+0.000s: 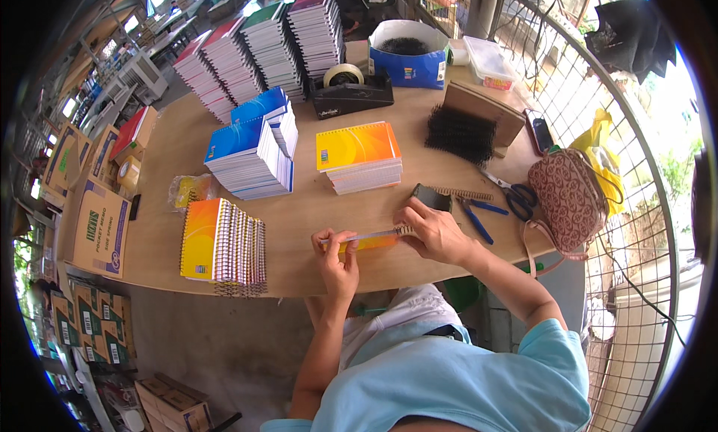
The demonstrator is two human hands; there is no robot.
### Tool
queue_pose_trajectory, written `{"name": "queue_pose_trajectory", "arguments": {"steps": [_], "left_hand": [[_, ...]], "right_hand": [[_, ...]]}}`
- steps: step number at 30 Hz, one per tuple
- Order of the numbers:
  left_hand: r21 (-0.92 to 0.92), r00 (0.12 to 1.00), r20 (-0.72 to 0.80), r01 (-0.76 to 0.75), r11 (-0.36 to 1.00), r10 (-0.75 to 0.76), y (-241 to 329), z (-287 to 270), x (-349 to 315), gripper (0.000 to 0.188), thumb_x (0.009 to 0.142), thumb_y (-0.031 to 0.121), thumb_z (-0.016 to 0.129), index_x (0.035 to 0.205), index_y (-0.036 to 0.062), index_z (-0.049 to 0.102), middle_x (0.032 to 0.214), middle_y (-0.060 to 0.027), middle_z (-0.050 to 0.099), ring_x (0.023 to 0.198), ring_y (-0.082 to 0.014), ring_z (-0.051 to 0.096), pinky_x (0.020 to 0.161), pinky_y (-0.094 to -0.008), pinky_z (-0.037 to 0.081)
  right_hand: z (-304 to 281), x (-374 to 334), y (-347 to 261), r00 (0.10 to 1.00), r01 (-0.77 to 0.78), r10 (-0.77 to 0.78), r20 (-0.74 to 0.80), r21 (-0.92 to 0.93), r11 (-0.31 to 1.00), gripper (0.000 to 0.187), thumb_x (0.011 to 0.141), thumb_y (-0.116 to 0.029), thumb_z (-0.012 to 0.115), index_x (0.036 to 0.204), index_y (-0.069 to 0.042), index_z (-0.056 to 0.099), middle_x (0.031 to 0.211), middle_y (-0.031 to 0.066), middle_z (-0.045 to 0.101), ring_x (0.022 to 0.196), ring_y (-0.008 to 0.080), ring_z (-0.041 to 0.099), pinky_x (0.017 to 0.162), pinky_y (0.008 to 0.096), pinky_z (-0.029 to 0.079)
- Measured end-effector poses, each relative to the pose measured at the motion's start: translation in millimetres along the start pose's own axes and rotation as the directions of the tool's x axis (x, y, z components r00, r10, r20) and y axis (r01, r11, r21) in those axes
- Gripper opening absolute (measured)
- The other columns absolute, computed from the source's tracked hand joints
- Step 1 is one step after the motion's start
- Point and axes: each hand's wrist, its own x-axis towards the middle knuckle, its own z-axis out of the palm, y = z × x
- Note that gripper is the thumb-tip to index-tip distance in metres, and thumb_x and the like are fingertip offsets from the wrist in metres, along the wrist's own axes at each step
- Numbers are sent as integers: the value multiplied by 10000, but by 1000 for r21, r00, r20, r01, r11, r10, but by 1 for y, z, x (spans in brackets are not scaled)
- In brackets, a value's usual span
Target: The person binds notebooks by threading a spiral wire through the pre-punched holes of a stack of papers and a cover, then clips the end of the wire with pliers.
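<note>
A thin orange and yellow notepad [374,243] is held on edge above the table's near side. My left hand [338,264] pinches its left end between thumb and fingers. At its right end my right hand [434,234] is closed on a dark wire coil [404,230] along the notepad's edge. A small dark block [432,198] lies just beyond my right hand, beside a loose spiral coil [464,194]. Blue-handled pliers [476,221] rest to the right. Ahead stands a stack of orange notepads [360,157]; to the left, several coiled orange notebooks [222,241] stand in a row.
Blue notebooks [254,151] and tall notebook stacks [273,47] fill the far left. A tape dispenser [351,92] and blue box [407,62] stand at the back. Black coils [460,133] lean on a board. Scissors [517,198] and a patterned bag [570,196] lie right, near wire mesh.
</note>
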Motion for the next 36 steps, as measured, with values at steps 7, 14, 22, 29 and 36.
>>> {"name": "queue_pose_trajectory", "arguments": {"steps": [7,14,22,29,36], "left_hand": [[-5,1000,21,-4,1000,4,4,1,-3,141,946,170,699,999,44,665,997,-106,560,997,-281,500,909,-404,431],[-21,999,40,1,1000,0,-10,-12,-3,140,932,162,713,1005,54,660,1024,-114,497,1004,-268,501,921,-383,423],[-41,994,102,-26,999,30,2,-20,5,410,842,270,823,1075,28,587,1038,-103,494,984,-269,518,900,-374,436],[-47,993,120,-13,999,19,-4,-6,4,507,783,305,869,1031,33,520,1012,-108,502,978,-274,527,875,-391,452],[-37,992,105,-69,997,73,0,0,5,519,793,310,857,1036,34,491,991,-111,489,945,-288,518,844,-408,452]], "right_hand": [[7,-3,-2,994,-104,103,29,34,994,131,881,-194,713,936,-94,648,1072,57,621,861,309,643,708,437,541],[-56,19,34,966,188,-131,224,-252,949,609,827,-121,699,1405,-266,570,1496,46,495,1361,310,465,1077,501,456],[-76,34,67,711,551,-214,670,-341,761,796,740,-151,773,1483,-241,503,1576,63,396,1384,397,433,1115,512,411],[-38,29,57,813,-124,-242,530,563,817,535,864,-430,697,1027,77,745,1328,252,578,1146,332,590,965,424,455],[-27,21,46,929,-41,-46,368,224,974,500,894,-478,662,1073,-25,772,1279,165,636,1086,297,645,948,388,491]]}}
